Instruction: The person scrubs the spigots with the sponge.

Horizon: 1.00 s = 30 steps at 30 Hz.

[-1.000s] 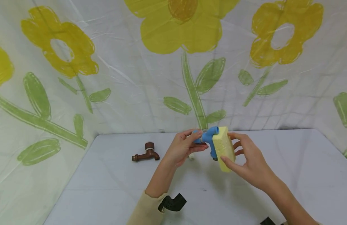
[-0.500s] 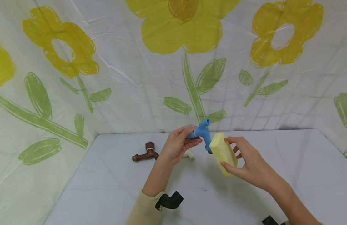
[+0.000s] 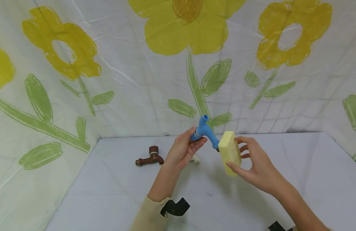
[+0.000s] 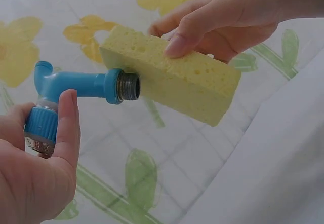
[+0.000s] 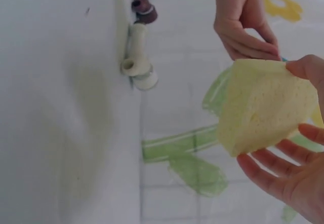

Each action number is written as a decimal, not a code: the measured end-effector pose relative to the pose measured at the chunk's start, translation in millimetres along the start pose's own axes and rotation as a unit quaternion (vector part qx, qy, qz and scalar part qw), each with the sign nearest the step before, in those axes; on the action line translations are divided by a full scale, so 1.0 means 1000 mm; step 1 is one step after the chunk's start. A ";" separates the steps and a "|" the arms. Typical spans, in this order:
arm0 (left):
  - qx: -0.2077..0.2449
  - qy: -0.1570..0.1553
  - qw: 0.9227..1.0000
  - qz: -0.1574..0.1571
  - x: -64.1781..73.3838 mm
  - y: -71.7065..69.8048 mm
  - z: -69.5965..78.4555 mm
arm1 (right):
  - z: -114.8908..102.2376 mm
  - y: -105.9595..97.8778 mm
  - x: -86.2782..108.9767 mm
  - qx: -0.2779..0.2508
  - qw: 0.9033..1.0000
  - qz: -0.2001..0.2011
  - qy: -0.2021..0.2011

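Observation:
My left hand (image 3: 182,149) grips a blue plastic tap (image 3: 205,131) by its ribbed knob, above the table. The tap's spout points up, and its threaded metal end (image 4: 129,86) faces the sponge in the left wrist view. A yellow block sponge (image 3: 230,154) is pinched between the thumb and fingers of my right hand (image 3: 254,166), just right of the tap. Sponge and threaded end overlap in the head view. From the right wrist, the sponge (image 5: 268,107) hides nearly all of the blue tap.
A brown tap (image 3: 150,157) lies on the white table (image 3: 108,199), left of my left hand. Behind that hand a cream tap (image 5: 137,57) is partly hidden in the head view. A white sheet with painted flowers (image 3: 131,80) hangs along the table's back edge.
The blue tap has turned in my left hand: its spout swung up and left, its threaded end outward to the right. The sponge dipped and tilted, then came back up nearly upright.

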State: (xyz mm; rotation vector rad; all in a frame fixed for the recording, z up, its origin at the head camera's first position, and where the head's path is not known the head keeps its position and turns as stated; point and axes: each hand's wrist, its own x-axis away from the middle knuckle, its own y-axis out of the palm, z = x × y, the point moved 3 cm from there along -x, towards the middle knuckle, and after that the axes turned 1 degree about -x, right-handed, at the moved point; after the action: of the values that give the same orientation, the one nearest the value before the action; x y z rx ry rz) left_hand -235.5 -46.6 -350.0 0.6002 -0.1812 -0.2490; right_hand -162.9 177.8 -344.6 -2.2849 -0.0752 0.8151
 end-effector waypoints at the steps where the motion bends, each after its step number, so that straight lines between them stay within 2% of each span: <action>1: 0.002 -0.001 1.000 -0.001 0.000 0.001 0.000 | 0.000 0.000 0.000 -0.002 1.000 0.010 -0.002; 5: 0.001 -0.004 1.000 0.001 0.000 0.002 -0.001 | 0.001 0.001 0.001 -0.005 1.000 0.019 0.000; 12: 0.016 -0.010 0.999 0.029 -0.001 -0.001 0.001 | 0.002 0.000 0.001 -0.010 1.000 -0.019 -0.001; 19: 0.025 -0.007 0.999 0.024 -0.002 -0.003 0.004 | 0.005 -0.004 -0.001 0.017 0.999 -0.031 0.004; 23: 0.027 -0.005 0.999 0.027 -0.002 -0.004 0.004 | 0.004 -0.004 0.000 0.014 0.999 -0.042 0.003; 30: 0.019 -0.007 1.000 0.018 -0.002 -0.005 0.004 | 0.005 -0.007 -0.001 0.029 0.999 -0.033 0.000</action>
State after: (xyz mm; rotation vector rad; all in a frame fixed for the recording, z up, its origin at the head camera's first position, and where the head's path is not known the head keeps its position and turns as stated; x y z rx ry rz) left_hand -239.5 -52.1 -349.5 0.6318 -0.2115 -0.2148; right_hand -165.3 185.6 -343.0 -2.2157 -0.1259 0.7733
